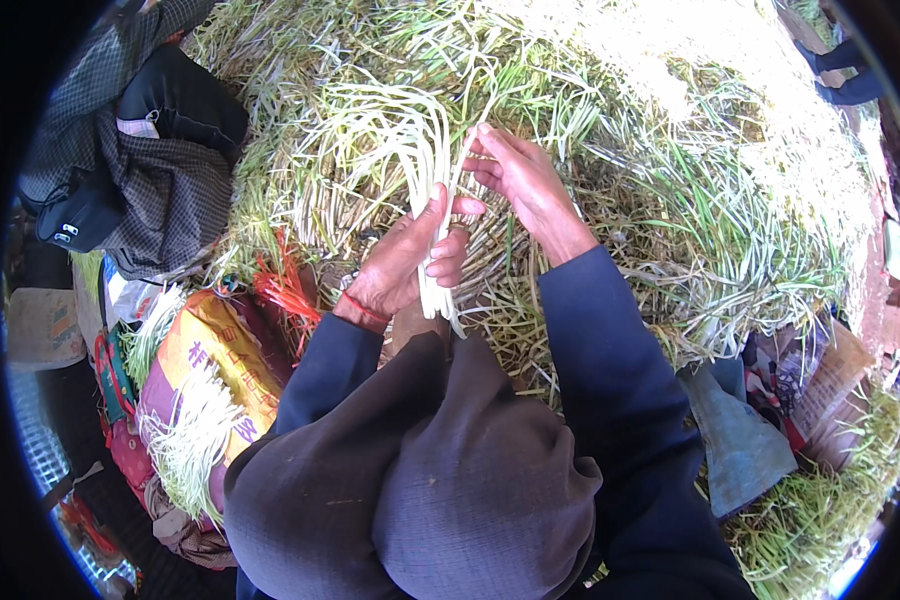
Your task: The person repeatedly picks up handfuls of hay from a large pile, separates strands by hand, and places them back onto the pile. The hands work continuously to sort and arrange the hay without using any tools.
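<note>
My left hand (420, 259) is closed around a bunch of pale yellow-white stalks (436, 150) that look like blanched garlic chives. Their trimmed-looking lower ends stick out below my fist, above my knees, and the limp tops bend over to the left. With thumb and fingertips, my right hand (517, 172) pinches a single thin stalk (461, 161) just right of the bunch. That stalk runs down towards my left hand. A large heap of green and straw-coloured stalks (682, 217) spreads out beyond both hands.
On my left, a pale chive bundle (195, 427) lies on a yellow and purple sack (232, 352) bearing writing. Red plastic strips (289, 289) lie near my left wrist. Another person (172, 150) sits at upper left. A blue cloth (742, 442) lies at right.
</note>
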### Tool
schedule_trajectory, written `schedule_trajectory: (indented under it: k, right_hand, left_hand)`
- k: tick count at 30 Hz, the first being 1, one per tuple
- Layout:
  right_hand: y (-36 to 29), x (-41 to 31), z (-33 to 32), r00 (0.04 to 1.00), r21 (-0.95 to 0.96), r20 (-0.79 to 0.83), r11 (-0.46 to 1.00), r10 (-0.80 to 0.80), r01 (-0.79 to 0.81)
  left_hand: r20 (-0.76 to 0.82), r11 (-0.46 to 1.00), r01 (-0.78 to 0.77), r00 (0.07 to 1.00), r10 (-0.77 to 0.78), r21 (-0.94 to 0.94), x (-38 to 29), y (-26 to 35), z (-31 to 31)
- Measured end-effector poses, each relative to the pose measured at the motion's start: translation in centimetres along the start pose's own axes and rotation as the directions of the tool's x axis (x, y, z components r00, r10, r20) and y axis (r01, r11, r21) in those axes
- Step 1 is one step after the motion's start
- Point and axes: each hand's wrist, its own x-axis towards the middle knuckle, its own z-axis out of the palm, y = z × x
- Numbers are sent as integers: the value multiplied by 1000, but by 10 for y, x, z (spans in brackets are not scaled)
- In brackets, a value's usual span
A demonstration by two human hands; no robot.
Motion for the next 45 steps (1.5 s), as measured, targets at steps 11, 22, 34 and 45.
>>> schedule_trajectory:
  k: [11,22,34,45]
  right_hand:
    - [11,-71,-1,959,-242,124,930,-254,278]
    - [34,-43,-27,792,-680,-347,716,-503,156]
    - [25,-53,7,667,-879,67,273,-742,392]
    - [38,-99,-43,973,-438,-101,887,-207,143]
  left_hand:
    - [-69,1000,-1,998,0,-7,7,2,6]
    - [-24,997,-59,998,60,50,5,9,13]
    - [-18,995,-65,998,64,-77,10,4,19]
    - [36,962,-225,972,233,-156,18,13,11]
